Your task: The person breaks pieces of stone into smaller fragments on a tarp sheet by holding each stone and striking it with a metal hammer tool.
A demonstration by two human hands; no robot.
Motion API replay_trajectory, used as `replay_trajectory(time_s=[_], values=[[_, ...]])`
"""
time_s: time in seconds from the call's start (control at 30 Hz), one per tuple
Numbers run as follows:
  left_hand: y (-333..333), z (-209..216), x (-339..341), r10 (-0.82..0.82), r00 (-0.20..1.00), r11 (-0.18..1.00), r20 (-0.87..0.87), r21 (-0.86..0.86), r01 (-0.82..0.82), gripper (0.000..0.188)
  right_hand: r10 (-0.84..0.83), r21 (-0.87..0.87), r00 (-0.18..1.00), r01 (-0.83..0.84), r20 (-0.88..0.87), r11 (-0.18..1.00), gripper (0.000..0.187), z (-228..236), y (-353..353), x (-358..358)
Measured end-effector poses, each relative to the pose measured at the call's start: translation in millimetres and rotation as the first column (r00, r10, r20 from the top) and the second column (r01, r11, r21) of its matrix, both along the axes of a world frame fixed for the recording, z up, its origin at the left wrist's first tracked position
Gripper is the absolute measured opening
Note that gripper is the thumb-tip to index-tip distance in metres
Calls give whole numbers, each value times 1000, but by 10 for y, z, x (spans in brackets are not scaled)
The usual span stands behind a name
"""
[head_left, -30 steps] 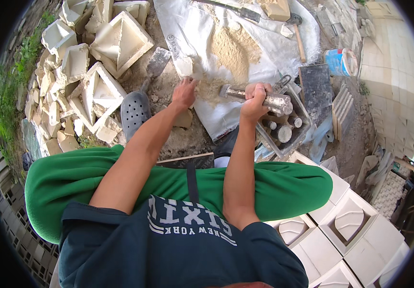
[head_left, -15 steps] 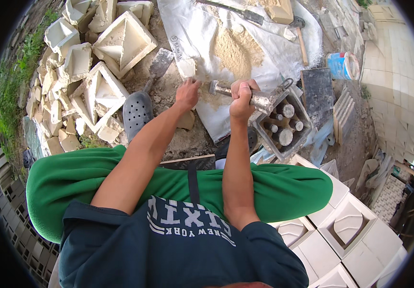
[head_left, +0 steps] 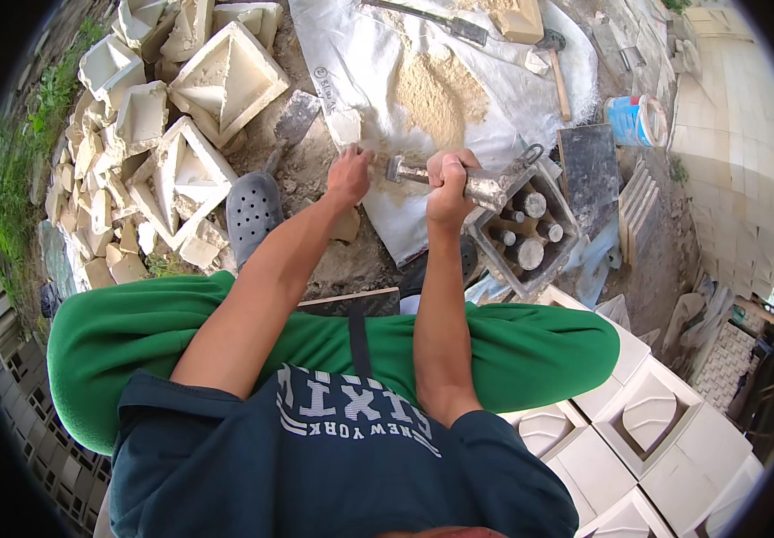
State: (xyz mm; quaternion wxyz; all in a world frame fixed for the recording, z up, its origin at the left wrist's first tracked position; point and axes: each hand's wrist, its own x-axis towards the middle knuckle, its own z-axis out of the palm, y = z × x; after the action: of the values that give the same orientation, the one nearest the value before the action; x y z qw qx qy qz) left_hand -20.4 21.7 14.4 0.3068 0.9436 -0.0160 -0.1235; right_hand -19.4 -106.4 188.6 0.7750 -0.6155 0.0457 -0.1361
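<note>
My right hand point(head_left: 449, 190) is wrapped round a tool with a flat metal blade point(head_left: 394, 169) and a thick, plaster-caked end point(head_left: 487, 189). The blade points left, towards my other hand. My left hand point(head_left: 349, 177) is closed at the edge of the white sheet point(head_left: 387, 220); its fingers curl away from view, so what they hold is hidden. Just beyond those fingers lies a cream chunk point(head_left: 345, 127). Close to my right hand, a grey crate point(head_left: 519, 289) holds several plaster-coated, round-ended pieces point(head_left: 527, 254).
Broken cream moulded blocks point(head_left: 230, 82) are heaped at left. A trowel point(head_left: 297, 117) lies beside my grey clog point(head_left: 254, 213). Sandy powder point(head_left: 427, 94) and a wooden-handled hammer point(head_left: 559, 76) rest on the sheet. A blue-and-white bucket point(head_left: 635, 121) and dark board point(head_left: 590, 166) are at right; moulded tiles point(head_left: 656, 417) lie lower right.
The whole view has shifted slightly to the left. Both hands keep nearly the same places, and my right hand still grips the bladed tool.
</note>
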Motion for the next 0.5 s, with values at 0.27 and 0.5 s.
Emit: replay_trajectory(time_s=[0.27,0.5], values=[[-18,-6,4,-12,1000,1000,18,14,11,38,4,-116,991,12,134,993,22,129,-38,-152],[-13,17,-28,-39,998,998,-40,48,41,39,-78,-15,993,80,89,997,21,179,-136,-262]])
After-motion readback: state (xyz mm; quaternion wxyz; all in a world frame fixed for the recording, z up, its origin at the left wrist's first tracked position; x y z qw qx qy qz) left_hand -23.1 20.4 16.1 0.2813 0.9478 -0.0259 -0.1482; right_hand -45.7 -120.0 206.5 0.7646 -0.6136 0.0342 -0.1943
